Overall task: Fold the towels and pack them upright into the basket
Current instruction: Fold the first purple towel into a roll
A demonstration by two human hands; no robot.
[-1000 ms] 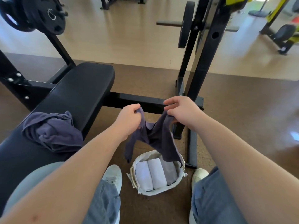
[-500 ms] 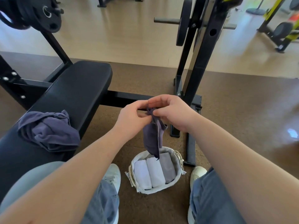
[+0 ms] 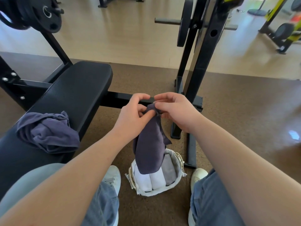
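A dark purple towel (image 3: 149, 149) hangs folded lengthwise in front of me, its lower end dangling over the basket (image 3: 176, 180). My left hand (image 3: 135, 113) and my right hand (image 3: 174, 110) meet at its top edge, and both pinch it there. The small white-lined basket stands on the floor between my feet and holds two white rolled towels (image 3: 150, 181) and a grey one (image 3: 170, 171), all upright. A second purple towel (image 3: 48, 132) lies crumpled on the black bench at my left.
The black padded bench (image 3: 73, 92) runs from my left side forward. A black rack upright (image 3: 197, 79) with a weight plate stands just beyond my right hand, its base rail beside the basket. My white shoes (image 3: 112, 178) flank the basket on brown flooring.
My hands came together from about a towel-width apart, bringing the towel's top corners together. The towel now hangs narrower and longer, folded in half over the basket.
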